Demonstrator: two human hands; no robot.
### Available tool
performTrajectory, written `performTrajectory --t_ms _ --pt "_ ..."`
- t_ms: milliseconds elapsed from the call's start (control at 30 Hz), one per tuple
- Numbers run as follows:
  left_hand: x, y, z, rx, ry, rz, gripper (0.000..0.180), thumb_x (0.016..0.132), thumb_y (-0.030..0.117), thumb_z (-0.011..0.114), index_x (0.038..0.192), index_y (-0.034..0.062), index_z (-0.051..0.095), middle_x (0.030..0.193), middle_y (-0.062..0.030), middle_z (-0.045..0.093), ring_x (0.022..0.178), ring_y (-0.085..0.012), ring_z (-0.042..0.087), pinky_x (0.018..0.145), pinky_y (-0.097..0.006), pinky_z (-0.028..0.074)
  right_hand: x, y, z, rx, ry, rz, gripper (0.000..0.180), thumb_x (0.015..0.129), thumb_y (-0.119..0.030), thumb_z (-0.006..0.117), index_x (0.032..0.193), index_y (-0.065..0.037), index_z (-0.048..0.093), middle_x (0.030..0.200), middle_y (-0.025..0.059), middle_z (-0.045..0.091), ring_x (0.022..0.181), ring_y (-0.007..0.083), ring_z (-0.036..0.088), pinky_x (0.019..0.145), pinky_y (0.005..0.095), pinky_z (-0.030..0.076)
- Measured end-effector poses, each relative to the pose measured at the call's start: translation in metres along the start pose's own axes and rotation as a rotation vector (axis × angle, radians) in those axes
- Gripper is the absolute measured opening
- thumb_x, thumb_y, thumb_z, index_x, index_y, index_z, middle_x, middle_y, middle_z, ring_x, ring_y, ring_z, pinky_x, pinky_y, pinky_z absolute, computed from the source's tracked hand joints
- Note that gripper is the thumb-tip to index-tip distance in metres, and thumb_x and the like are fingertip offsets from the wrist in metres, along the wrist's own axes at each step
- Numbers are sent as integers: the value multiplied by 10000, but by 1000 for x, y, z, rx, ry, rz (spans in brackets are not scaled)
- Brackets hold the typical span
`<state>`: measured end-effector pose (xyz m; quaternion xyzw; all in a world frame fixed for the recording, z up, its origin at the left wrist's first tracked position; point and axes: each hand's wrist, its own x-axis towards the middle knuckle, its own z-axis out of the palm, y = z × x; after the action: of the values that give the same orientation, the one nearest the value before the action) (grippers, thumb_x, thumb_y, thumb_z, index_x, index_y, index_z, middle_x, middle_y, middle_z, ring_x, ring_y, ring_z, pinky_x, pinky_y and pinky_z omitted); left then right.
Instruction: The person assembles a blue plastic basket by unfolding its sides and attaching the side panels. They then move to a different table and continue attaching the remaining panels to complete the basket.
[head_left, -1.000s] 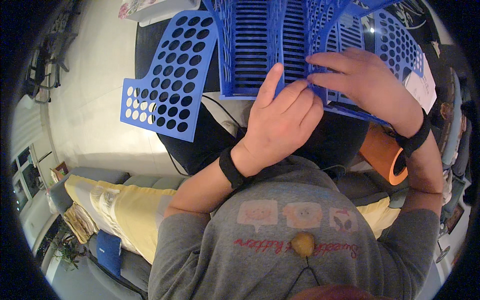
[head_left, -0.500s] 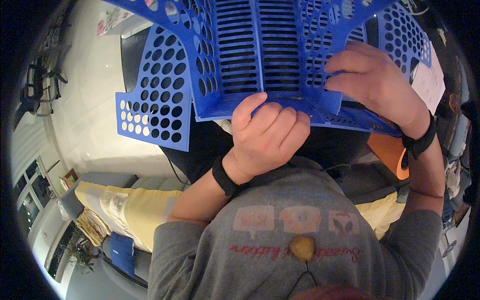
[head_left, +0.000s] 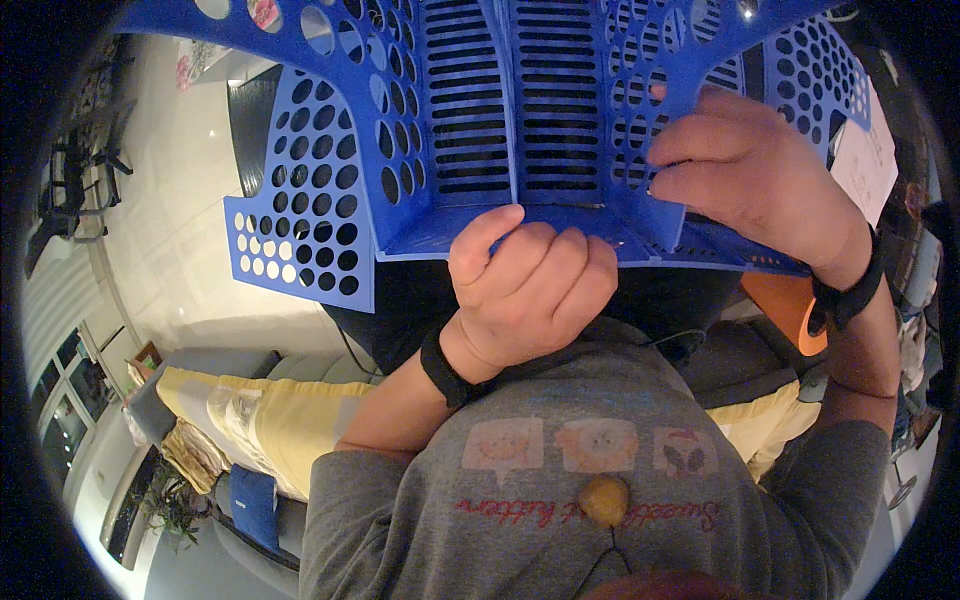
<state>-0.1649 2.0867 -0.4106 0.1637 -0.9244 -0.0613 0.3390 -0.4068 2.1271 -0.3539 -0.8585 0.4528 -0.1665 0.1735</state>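
In front of me stands a blue plastic file rack (head_left: 430, 240) with slotted backs, round-holed side walls and a divider down its middle. My left hand (head_left: 530, 285) is closed over the rack's near bottom edge, thumb on top. The divider's right-hand neighbour, a holed side wall, is pinched by my right hand (head_left: 765, 185), whose fingers partly pass behind it. A stepped blue panel with round holes (head_left: 366, 280) sticks out at the left. Another holed panel (head_left: 815, 75) shows at the far right, beyond my right hand.
An orange object (head_left: 780, 300) sits below my right wrist. White paper (head_left: 865, 155) lies at the right. Behind me is a grey sofa with a yellow cover (head_left: 260, 415) and a blue cushion (head_left: 255, 505). Black chairs (head_left: 80, 160) stand far left.
The rack has shifted slightly down toward me, its upper left part spreading further left. Both hands keep their hold; my left hand has dropped slightly with the edge.
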Motion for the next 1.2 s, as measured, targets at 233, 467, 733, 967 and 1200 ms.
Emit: performTrajectory --t_ms 233,467,733,967,1200 --pt "1 -1 1 -17 20 -3 71 690 164 623 754 189 606 744 50 555 697 -106 522 923 -343 381 7 -5 3 -28 -4 18 173 671 -118 689 830 -99 624 908 29 604 800 261 581 677 344 485" --pt "-1 -1 3 -30 25 10 67 682 168 622 734 200 596 765 59 571 709 -107 526 909 -346 373 3 1 6 -33 4 -12 178 669 -115 687 834 -102 621 923 33 601 803 266 581 682 345 483" --pt "-5 -16 -13 -133 87 8 88 664 190 658 741 190 616 766 59 604 700 -107 549 922 -372 348 -2 -1 4 -12 -10 38 152 692 -118 685 829 -101 621 924 27 598 812 263 582 715 353 489" --pt "-7 -28 -26 -194 83 10 104 692 206 673 776 175 621 755 43 616 688 -122 558 946 -394 335 -2 0 6 36 -7 48 153 701 -99 681 840 -93 618 926 36 589 822 280 579 843 382 502" --pt "-8 -29 -25 -171 111 22 142 697 229 695 800 173 615 759 44 622 695 -132 565 961 -405 313 0 1 9 36 19 10 144 714 -115 670 842 -92 609 921 44 581 813 286 568 784 393 483"
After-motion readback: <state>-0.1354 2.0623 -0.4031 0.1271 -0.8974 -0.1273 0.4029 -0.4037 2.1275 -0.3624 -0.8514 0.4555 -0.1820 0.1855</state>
